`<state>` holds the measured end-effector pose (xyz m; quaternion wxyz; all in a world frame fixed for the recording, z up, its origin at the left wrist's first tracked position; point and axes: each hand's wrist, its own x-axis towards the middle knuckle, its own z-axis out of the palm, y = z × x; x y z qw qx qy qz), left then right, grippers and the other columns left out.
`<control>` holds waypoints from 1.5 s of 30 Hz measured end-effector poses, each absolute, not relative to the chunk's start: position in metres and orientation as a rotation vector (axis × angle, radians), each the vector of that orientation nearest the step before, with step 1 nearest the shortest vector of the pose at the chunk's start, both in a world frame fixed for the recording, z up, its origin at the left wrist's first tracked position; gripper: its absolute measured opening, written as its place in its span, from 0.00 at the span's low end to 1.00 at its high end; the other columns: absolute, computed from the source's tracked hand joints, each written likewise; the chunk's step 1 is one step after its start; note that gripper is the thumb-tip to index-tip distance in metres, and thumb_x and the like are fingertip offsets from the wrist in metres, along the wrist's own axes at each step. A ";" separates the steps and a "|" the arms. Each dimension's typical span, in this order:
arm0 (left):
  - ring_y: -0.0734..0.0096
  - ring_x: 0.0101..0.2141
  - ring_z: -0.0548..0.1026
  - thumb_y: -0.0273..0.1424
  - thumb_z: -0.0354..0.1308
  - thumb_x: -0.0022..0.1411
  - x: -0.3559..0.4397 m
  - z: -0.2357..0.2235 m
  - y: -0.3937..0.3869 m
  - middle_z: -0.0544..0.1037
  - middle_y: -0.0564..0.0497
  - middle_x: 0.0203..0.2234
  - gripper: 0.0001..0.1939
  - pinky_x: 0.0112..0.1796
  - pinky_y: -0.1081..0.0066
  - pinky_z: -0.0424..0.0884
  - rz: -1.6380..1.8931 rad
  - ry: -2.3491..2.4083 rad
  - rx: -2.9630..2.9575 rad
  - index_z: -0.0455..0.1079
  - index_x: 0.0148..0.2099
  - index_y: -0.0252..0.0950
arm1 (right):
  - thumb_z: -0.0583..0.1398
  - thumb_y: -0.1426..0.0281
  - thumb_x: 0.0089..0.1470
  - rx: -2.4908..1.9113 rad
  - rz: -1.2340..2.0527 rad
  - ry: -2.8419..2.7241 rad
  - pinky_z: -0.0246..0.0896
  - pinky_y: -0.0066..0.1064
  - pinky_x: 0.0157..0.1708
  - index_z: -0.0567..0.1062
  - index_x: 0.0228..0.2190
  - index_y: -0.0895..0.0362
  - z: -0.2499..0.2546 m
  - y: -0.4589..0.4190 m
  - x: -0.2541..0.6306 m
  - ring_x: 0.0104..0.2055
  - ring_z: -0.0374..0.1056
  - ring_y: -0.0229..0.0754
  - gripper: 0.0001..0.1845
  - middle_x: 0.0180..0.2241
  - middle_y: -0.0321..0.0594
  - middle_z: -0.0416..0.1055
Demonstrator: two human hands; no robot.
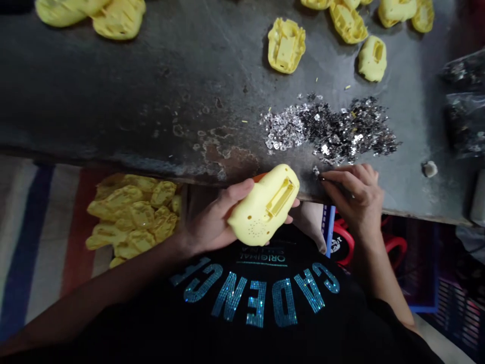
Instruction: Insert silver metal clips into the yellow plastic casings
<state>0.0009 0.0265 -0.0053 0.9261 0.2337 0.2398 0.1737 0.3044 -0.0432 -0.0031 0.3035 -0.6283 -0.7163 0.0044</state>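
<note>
My left hand [217, 215] is wrapped around a yellow plastic toy shell [261, 215], held tilted just off the table's near edge. Its outer side faces up, showing a long rectangular battery slot, a few screw holes and a patch of tiny speaker holes. My right hand [354, 189] is at the table edge, thumb and forefinger pinched on a small metal piece, mostly hidden by the fingertips. Beside those fingertips lies a loose shiny metal piece [316, 171]. Just beyond is a spread pile of small metal contact plates [337, 126].
More yellow shells [287, 46] lie along the far side of the grey table [132, 101]. Below its edge at left is a heap of yellow shells [136, 217]. Clear bags of metal parts [468, 119] rest at right, near a whitish lump [430, 169]. Red scissor-like handles [343, 242] show underneath.
</note>
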 end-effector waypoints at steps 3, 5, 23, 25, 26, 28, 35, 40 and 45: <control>0.45 0.52 0.92 0.57 0.69 0.76 0.007 -0.005 0.024 0.91 0.33 0.58 0.43 0.50 0.58 0.87 0.368 0.403 0.459 0.72 0.80 0.35 | 0.72 0.73 0.73 -1.473 0.185 -1.848 0.66 0.46 0.47 0.87 0.49 0.46 0.017 -0.045 0.291 0.41 0.81 0.46 0.08 0.43 0.34 0.89; 0.44 0.54 0.91 0.56 0.68 0.78 0.008 -0.005 0.021 0.91 0.35 0.58 0.41 0.55 0.55 0.85 0.353 0.342 0.453 0.72 0.79 0.36 | 0.73 0.75 0.72 -1.356 0.262 -1.868 0.68 0.45 0.46 0.86 0.49 0.47 0.027 -0.044 0.282 0.40 0.82 0.45 0.11 0.42 0.33 0.90; 0.48 0.62 0.84 0.50 0.69 0.79 0.008 -0.003 0.001 0.85 0.40 0.67 0.32 0.64 0.46 0.83 0.471 0.302 0.392 0.74 0.76 0.43 | 0.71 0.83 0.70 -1.238 -0.101 -2.146 0.75 0.44 0.42 0.81 0.55 0.53 0.038 -0.055 0.259 0.42 0.81 0.48 0.19 0.45 0.41 0.89; 0.49 0.62 0.84 0.49 0.68 0.80 0.009 -0.004 0.000 0.84 0.36 0.69 0.34 0.63 0.46 0.84 0.467 0.290 0.385 0.72 0.78 0.39 | 0.72 0.84 0.69 -1.244 -0.123 -2.156 0.74 0.43 0.41 0.81 0.55 0.54 0.038 -0.057 0.258 0.42 0.80 0.48 0.19 0.44 0.41 0.89; 0.48 0.61 0.84 0.50 0.68 0.79 0.009 -0.003 0.000 0.83 0.34 0.69 0.37 0.62 0.46 0.84 0.462 0.294 0.394 0.70 0.79 0.38 | 0.72 0.84 0.68 -1.242 -0.132 -2.156 0.74 0.43 0.41 0.81 0.55 0.54 0.037 -0.058 0.258 0.42 0.80 0.48 0.19 0.44 0.41 0.89; 0.49 0.59 0.86 0.52 0.69 0.78 0.009 -0.001 0.001 0.84 0.32 0.68 0.43 0.62 0.50 0.84 0.452 0.329 0.429 0.66 0.82 0.34 | 0.72 0.84 0.68 -1.239 -0.136 -2.148 0.75 0.43 0.42 0.82 0.55 0.55 0.034 -0.059 0.259 0.42 0.81 0.48 0.19 0.44 0.42 0.89; 0.49 0.51 0.91 0.59 0.74 0.73 0.007 0.002 0.006 0.90 0.35 0.59 0.52 0.57 0.56 0.84 0.399 0.366 0.461 0.62 0.84 0.35 | 0.71 0.82 0.70 -1.286 -0.176 -2.071 0.77 0.43 0.43 0.82 0.55 0.54 0.026 -0.062 0.259 0.43 0.82 0.48 0.18 0.46 0.42 0.90; 0.51 0.52 0.91 0.58 0.74 0.73 0.006 0.002 0.006 0.87 0.33 0.66 0.53 0.59 0.57 0.83 0.405 0.378 0.450 0.61 0.86 0.35 | 0.71 0.82 0.70 -1.328 -0.160 -2.077 0.78 0.43 0.44 0.82 0.57 0.51 0.026 -0.064 0.256 0.45 0.82 0.48 0.20 0.47 0.41 0.90; 0.49 0.58 0.88 0.58 0.72 0.73 0.007 0.002 0.005 0.87 0.34 0.67 0.55 0.60 0.58 0.82 0.417 0.401 0.462 0.60 0.87 0.36 | 0.70 0.83 0.70 -1.317 -0.160 -2.023 0.78 0.42 0.44 0.84 0.58 0.49 0.023 -0.065 0.255 0.44 0.83 0.47 0.22 0.48 0.40 0.91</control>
